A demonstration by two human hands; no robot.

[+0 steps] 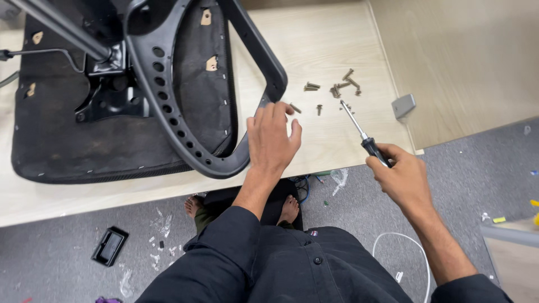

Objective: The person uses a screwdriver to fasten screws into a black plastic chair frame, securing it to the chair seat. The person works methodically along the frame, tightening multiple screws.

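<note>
My left hand (272,137) hovers over the light wooden table (331,39) with fingers spread, right beside the corner of a black chair armrest frame (185,112). It holds nothing. A loose screw (295,108) lies just past its fingertips. My right hand (401,177) grips a screwdriver (362,134) by its black handle, the metal shaft pointing up-left toward a scatter of several screws (339,87). The upturned black chair seat (84,129) lies on the table at left, with its metal mechanism (109,73) on top.
A small grey plastic part (403,105) rests at the table's right edge. On the grey carpet below lie a black plastic piece (110,246), torn clear wrapping (339,178), a white cable (410,247) and small debris. A wooden panel (466,56) stands at right.
</note>
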